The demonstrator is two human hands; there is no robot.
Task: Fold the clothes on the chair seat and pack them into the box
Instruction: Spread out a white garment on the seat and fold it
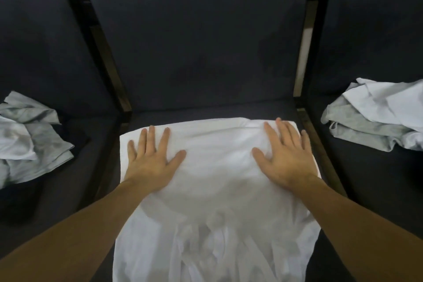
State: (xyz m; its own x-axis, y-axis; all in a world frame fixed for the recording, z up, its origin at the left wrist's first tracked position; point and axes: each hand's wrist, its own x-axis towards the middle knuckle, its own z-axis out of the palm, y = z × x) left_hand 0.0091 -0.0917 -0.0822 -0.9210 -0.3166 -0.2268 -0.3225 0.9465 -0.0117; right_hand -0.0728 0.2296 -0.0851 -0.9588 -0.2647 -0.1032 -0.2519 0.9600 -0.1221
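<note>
Head view, white shirt (212, 190) spread on the dark chair seat (206, 111), left hand (152, 162) and right hand (282, 160) flat on it, fingers straight and apart, cloth under every fingertip.

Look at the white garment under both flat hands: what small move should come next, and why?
Probably fold the hanging near part up onto the seat. Both hands, left and right, lie flat on the white garment, whose far part looks smoothed, while its near part is wrinkled and droops over the seat's front edge.
</note>
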